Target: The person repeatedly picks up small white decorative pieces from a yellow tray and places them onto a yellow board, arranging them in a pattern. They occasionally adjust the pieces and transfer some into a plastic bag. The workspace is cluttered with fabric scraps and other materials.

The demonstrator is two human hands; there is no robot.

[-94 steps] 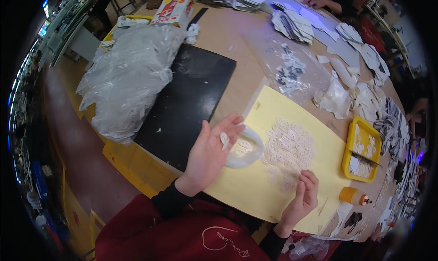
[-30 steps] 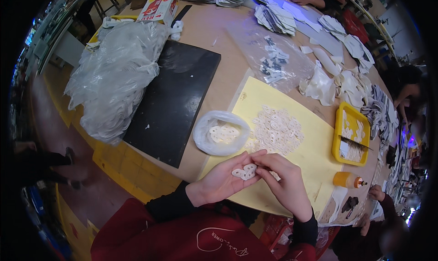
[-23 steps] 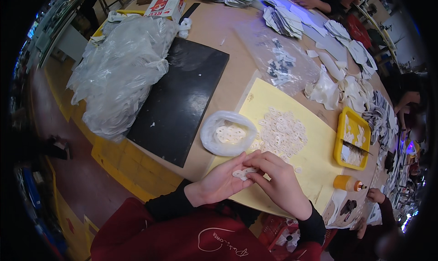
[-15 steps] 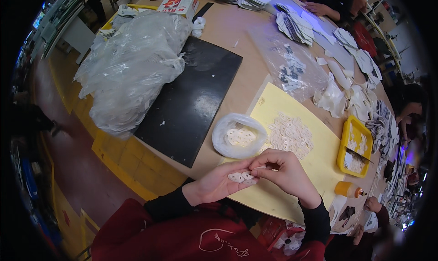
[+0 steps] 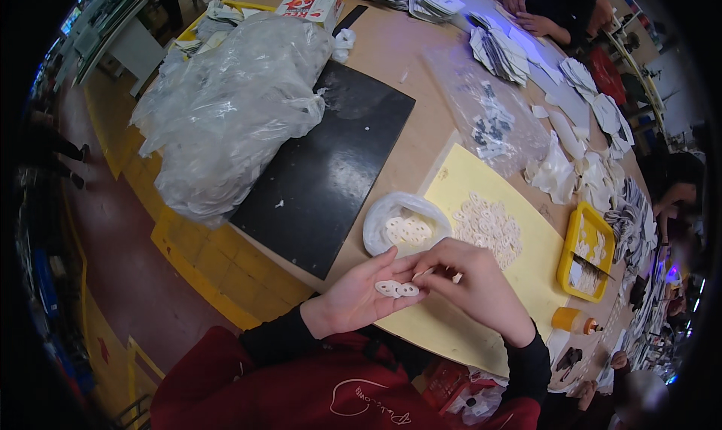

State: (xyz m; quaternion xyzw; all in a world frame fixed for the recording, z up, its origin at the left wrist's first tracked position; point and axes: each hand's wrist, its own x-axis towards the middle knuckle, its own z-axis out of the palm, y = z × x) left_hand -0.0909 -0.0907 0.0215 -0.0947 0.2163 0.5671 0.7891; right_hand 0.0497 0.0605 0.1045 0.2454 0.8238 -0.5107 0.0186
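Observation:
My left hand [image 5: 357,295] is turned palm up, with small white oval pieces with holes [image 5: 395,288] lying in a short overlapping row on its fingers. Close against its fingertips, my right hand [image 5: 477,286] pinches another such piece, mostly hidden by the fingers. Just beyond both hands stands a round container lined with a white plastic bag [image 5: 373,218], partly filled with the same pieces. To its right, a loose pile of these ovals [image 5: 489,231] is spread on a yellow sheet [image 5: 460,171].
A black board [image 5: 331,167] lies left of the container, partly under a large clear plastic bag [image 5: 233,107]. Right are a yellow tray [image 5: 565,264] and an orange bottle [image 5: 573,320]. Stacked fabric pieces [image 5: 500,54] lie at the back, near a co-worker's hands [image 5: 526,16].
The view has shifted, so the table things sit slightly further right. My right fingers have drawn slightly back from the left palm, and the white pieces there now lie in a neater row.

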